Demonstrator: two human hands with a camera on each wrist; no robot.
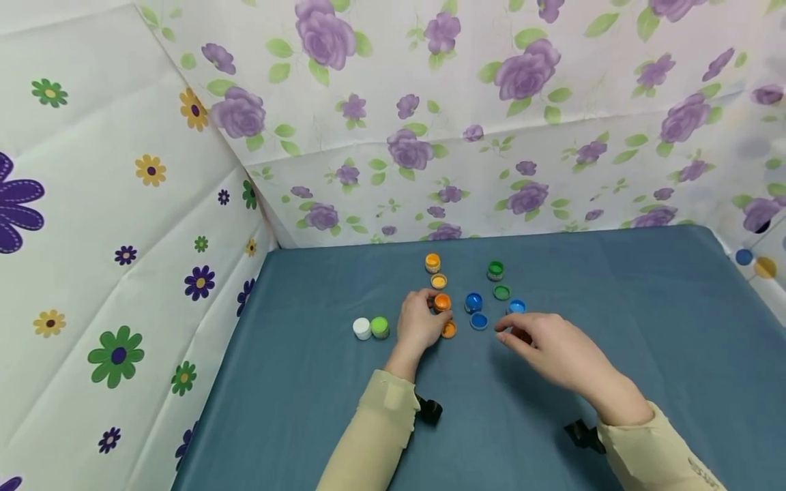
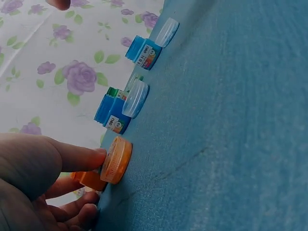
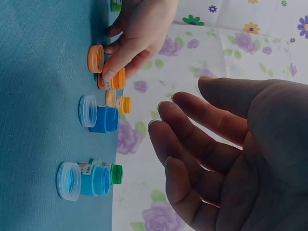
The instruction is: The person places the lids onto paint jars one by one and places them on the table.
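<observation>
My left hand [image 1: 419, 320] holds a small orange paint jar [image 1: 442, 301] between thumb and fingers. The jar is uncapped and stands on the cloth, its orange lid [image 1: 449, 330] lying just in front. My right hand [image 1: 561, 348] hovers over the cloth with relaxed, slightly bent fingers, holding nothing. Nearest to it is an open light blue jar [image 1: 516, 307], partly covered by the hand in the head view; its clear-rimmed lid [image 3: 69, 181] shows in the right wrist view. Between the hands stand a dark blue jar [image 1: 473, 302] and its lid [image 1: 479, 321].
Farther back are a yellow-orange jar [image 1: 432, 262] with its lid [image 1: 439, 281], and a green jar [image 1: 495, 270] with its lid [image 1: 501, 292]. Left of my left hand sit a white jar [image 1: 362, 329] and a light green one [image 1: 379, 327]. Flowered sheets [image 1: 405, 150] bound the blue cloth [image 1: 282, 409].
</observation>
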